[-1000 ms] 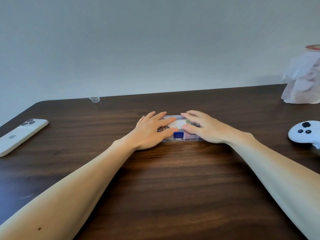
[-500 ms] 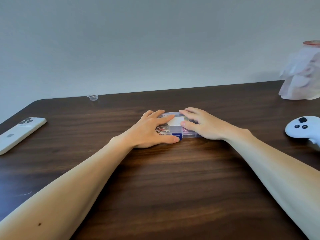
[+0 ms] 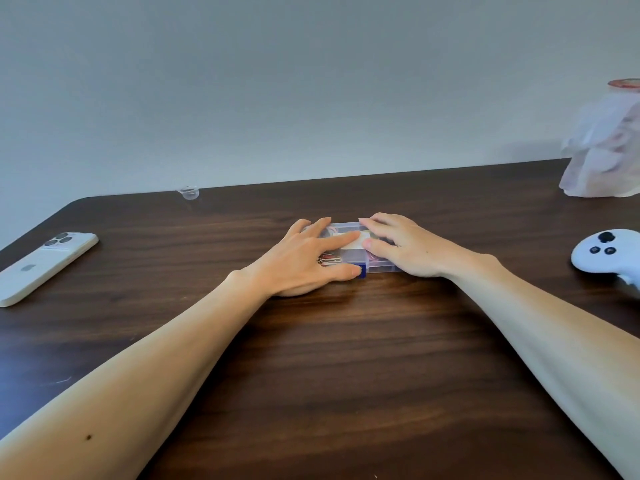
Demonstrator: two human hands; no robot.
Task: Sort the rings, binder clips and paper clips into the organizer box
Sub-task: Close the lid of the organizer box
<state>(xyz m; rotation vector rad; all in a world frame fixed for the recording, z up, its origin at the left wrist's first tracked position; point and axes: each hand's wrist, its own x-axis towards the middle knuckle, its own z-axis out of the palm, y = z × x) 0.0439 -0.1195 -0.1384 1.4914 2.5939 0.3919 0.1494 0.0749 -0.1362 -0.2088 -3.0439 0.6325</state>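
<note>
Head view: forearms cross the table (image 3: pixel 346 358) toward 12 o'clock. Left hand (image 3: pixel 304 258) and right hand (image 3: pixel 405 247) lie flat on the box (image 3: pixel 381 268), fingers straight, pinching nothing. Left thumb sits at the blue latch (image 3: pixel 362 272). Box long axis runs 9-to-3, one hand per end, equally near. Paper clips (image 3: pixel 329 260) are inside, under the left fingers. Likely a lid press. Phone (image 3: pixel 41 265) at 10, controller (image 3: pixel 602 251) at 3.

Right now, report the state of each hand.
Left hand: open, fingers flat on the organizer box.
Right hand: open, resting flat on the same box.
</note>
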